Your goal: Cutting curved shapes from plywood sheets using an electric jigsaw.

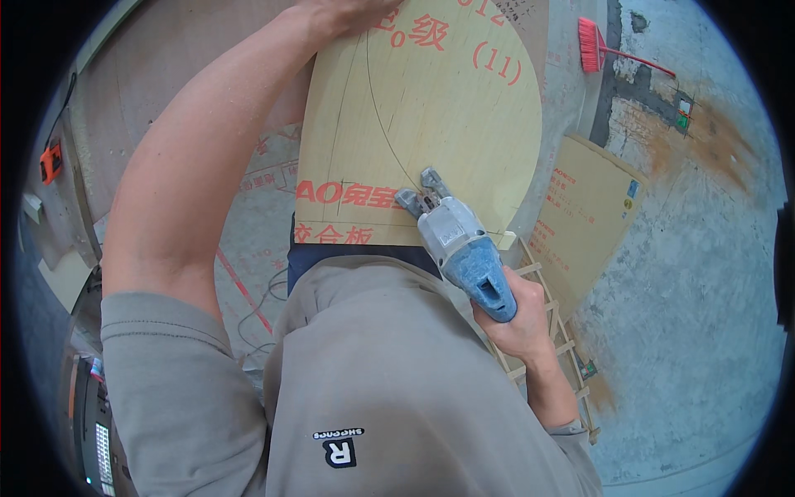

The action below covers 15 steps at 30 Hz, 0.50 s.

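i see the right hand clamp its grip round a power saw, whose metal foot meets the yellow board at a curved line. the left hand is over the board's far part; i can't tell its grip.

The plywood sheet is pale wood, flat and smooth, with thin dark grain lines and no shine. The jigsaw has a front that looks like dull grey metal, and its blue back looks like dusty, matt plastic. Its foot looks like bare grey metal, scuffed on top. The shirt is soft, matt cloth. The slatted frame is plain, pale wood. The broom has bristles that look like plastic. The floor looks like hard, blotchy concrete, rough in places.
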### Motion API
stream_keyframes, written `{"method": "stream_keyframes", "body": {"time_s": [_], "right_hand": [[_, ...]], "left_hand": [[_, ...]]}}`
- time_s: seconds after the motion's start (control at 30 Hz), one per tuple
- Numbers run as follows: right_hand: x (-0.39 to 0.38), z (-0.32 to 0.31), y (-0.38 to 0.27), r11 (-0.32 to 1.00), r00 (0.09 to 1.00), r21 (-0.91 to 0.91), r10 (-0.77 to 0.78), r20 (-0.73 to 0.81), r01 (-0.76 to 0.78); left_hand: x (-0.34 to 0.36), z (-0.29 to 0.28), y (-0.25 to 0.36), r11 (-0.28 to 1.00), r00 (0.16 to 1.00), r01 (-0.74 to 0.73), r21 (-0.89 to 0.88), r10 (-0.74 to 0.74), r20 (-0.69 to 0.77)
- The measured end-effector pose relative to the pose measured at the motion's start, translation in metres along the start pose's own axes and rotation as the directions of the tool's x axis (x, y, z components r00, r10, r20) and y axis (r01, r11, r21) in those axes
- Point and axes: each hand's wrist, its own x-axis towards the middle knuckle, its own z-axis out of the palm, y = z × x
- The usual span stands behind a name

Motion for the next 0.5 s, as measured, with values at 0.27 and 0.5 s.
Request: {"method": "stream_keyframes", "body": {"time_s": [0.27, 0.5], "right_hand": [[0.002, 0.000, -0.003, 1.000, 1.000, 0.014, -0.004, 0.001, 0.004], [0.000, 0.003, -0.002, 1.000, 1.000, 0.018, -0.006, -0.012, 0.007]], "left_hand": [[-0.002, 0.006, -0.003, 1.000, 0.998, 0.017, 0.016, -0.016, -0.060], [-0.004, 0.005, 0.001, 0.999, 0.998, 0.021, 0.042, -0.019, -0.062]]}}
